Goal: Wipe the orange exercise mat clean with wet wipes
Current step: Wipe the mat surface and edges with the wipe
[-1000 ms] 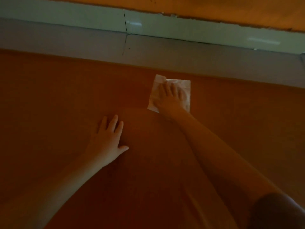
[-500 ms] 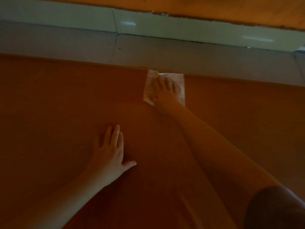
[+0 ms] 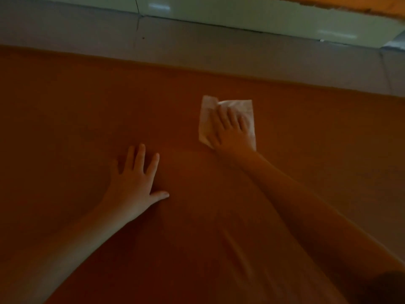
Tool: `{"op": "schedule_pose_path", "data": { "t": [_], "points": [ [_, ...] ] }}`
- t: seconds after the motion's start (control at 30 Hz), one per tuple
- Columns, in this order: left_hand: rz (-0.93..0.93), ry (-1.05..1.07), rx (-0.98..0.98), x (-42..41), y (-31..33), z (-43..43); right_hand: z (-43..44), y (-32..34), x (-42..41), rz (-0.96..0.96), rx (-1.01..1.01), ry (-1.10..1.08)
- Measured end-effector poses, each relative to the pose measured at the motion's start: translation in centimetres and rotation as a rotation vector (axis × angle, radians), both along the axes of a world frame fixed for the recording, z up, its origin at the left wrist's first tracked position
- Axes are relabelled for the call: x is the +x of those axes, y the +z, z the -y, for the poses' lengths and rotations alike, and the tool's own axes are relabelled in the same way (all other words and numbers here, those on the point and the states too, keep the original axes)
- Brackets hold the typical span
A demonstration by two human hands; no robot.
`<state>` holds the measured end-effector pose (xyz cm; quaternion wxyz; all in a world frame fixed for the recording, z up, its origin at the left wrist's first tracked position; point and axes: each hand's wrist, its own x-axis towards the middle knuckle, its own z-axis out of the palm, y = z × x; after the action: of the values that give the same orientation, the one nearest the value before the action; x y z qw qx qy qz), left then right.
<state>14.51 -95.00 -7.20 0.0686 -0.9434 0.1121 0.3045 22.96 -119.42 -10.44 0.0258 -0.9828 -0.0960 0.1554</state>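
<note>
My right hand (image 3: 228, 132) lies flat on a white wet wipe (image 3: 244, 108), fingers straight and slightly spread, pressing it onto the orange mat (image 3: 65, 128). The wipe is a creased, roughly square sheet. Its far edge and both side edges show past my fingers, and it sits on the far half of the mat, short of the far edge. The picture is too dim and blurred to read any print on it.

My left hand (image 3: 135, 183) is palm down on the bare mat, nearer me and left of the wipe. Its fingers are straight, the thumb is out to the side, and it holds nothing. The two hands are apart and not touching.

The mat fills most of the view. Grey floor tiles (image 3: 197, 51) run beyond its far edge, then a pale glossy skirting strip (image 3: 219, 12) with light glare on it, and an orange wall (image 3: 361, 3) above. My right forearm crosses the near right part of the mat and hides it. There is a dark rounded shape (image 3: 390, 288) at the bottom right corner, and I cannot tell what it is.
</note>
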Motion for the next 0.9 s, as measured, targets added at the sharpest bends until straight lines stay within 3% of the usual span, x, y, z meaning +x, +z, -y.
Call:
{"op": "schedule_pose_path", "data": {
  "t": [0.1,0.23,0.3,0.47,0.57,0.63,0.8,0.87,0.9],
  "points": [
    [0.007,0.000,-0.008,-0.1,0.0,0.0,3.6,0.1,-1.2,-0.015,-0.023,0.113],
    [0.016,-0.011,0.002,-0.1,0.0,-0.1,7.9,-0.7,1.6,-0.042,-0.020,-0.321],
    [0.022,-0.009,0.005,0.0,-0.1,-0.1,6.5,-1.4,1.6,-0.025,-0.042,-0.382],
    [0.016,0.000,-0.017,-0.1,0.0,-0.2,1.4,-1.4,-8.2,0.043,0.010,0.192],
    [0.009,-0.008,-0.002,-0.1,0.1,-0.2,4.9,-1.6,-12.0,0.008,0.029,0.294],
    [0.000,-0.010,0.005,-0.1,0.0,-0.2,7.7,-2.0,-11.1,0.034,0.002,0.174],
    [0.019,0.001,-0.012,-0.4,-0.2,-0.3,6.6,-1.1,-8.7,-0.001,-0.011,-0.395],
    [0.021,0.002,-0.012,-0.5,-0.3,-0.3,3.2,-0.6,-9.4,-0.016,0.045,-0.400],
    [0.023,0.003,-0.018,-0.6,-0.3,-0.2,1.4,-0.6,-10.5,0.000,0.060,-0.298]
  ]
}}
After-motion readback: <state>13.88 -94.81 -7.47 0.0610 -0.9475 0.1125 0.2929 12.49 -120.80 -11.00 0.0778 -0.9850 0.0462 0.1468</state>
